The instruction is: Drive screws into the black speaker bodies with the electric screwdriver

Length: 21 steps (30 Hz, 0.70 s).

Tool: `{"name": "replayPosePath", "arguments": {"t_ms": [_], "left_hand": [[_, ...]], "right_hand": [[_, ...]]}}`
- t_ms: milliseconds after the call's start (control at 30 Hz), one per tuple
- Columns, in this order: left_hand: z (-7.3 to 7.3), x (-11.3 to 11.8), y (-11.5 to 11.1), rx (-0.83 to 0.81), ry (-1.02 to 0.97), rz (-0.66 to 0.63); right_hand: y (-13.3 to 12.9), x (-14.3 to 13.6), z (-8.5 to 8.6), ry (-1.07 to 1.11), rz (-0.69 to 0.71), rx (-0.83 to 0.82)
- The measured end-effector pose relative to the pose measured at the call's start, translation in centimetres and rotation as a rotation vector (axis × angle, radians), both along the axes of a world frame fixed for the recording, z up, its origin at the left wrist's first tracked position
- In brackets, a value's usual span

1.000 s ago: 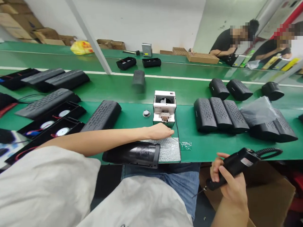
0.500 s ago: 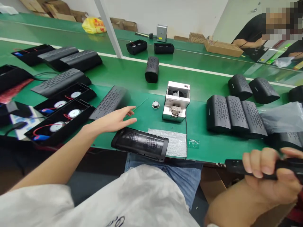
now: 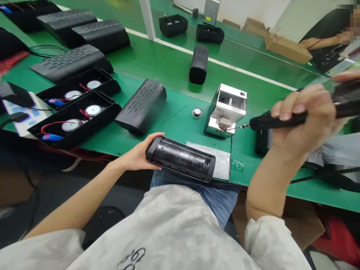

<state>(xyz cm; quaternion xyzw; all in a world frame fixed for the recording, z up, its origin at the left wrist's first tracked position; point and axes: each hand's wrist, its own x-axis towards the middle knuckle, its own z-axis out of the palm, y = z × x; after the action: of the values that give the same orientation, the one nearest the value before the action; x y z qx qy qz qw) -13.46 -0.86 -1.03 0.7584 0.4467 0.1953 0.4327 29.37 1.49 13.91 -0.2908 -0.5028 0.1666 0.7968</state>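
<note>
My left hand (image 3: pixel 143 153) grips the left end of a black speaker housing (image 3: pixel 180 157) with two perforated patches, at the bench's front edge. Raised on the right, my right hand (image 3: pixel 306 116) is closed around a black electric screwdriver (image 3: pixel 278 122). Its thin bit points left and reaches the front of a white screw feeder (image 3: pixel 226 112); whether the tip touches a screw is too small to tell. A small round speaker driver (image 3: pixel 197 112) lies left of the feeder. Under the housing's right end is a sheet of bubble wrap (image 3: pixel 222 163).
Open black housings with wired drivers (image 3: pixel 75 120) stand at the left, beside a patterned black cover (image 3: pixel 143 105). More covers lie behind. A clear bag of screws (image 3: pixel 237 165) sits right of the wrap. Another person (image 3: pixel 329 33) is at the far right.
My left hand has moved from above the bench onto the housing's left end and closed on it. My right hand has raised the screwdriver up and left to the screw feeder.
</note>
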Motion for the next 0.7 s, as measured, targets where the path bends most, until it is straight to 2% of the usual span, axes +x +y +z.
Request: {"name": "replayPosePath", "arguments": {"t_ms": [67,167,233,333,433,533,633,700], "left_hand": [[-0.9,0.1,0.4,0.064,0.001,-0.051],[-1.9,1.6,0.2,0.113,-0.030,-0.111],[-2.6,3.7,-0.1,0.135,-0.091,-0.111],[-4.5,7.3,-0.5,0.185,-0.205,-0.099],[-6.6,9.7,-0.7,0.216,-0.236,-0.116],[-7.9,10.4,-0.6,0.237,-0.251,-0.117],[-8.5,10.3,-0.5,0.270,-0.290,-0.143],[-8.7,10.3,-0.2,0.288,-0.321,-0.180]], "right_hand": [[1.4,-0.7,-0.2,-0.088,0.080,0.100],[3.3,-0.7,-0.6,-0.189,0.015,0.156],[4.5,-0.8,-1.0,-0.227,-0.045,0.180],[6.1,-1.2,-1.5,-0.248,-0.101,0.201],[7.1,-1.7,-2.0,-0.256,-0.176,0.120],[7.9,-1.7,-2.4,-0.259,-0.263,0.079],[8.6,-1.4,-2.8,-0.274,-0.234,0.120],[8.6,-1.2,-3.0,-0.247,-0.212,0.067]]}}
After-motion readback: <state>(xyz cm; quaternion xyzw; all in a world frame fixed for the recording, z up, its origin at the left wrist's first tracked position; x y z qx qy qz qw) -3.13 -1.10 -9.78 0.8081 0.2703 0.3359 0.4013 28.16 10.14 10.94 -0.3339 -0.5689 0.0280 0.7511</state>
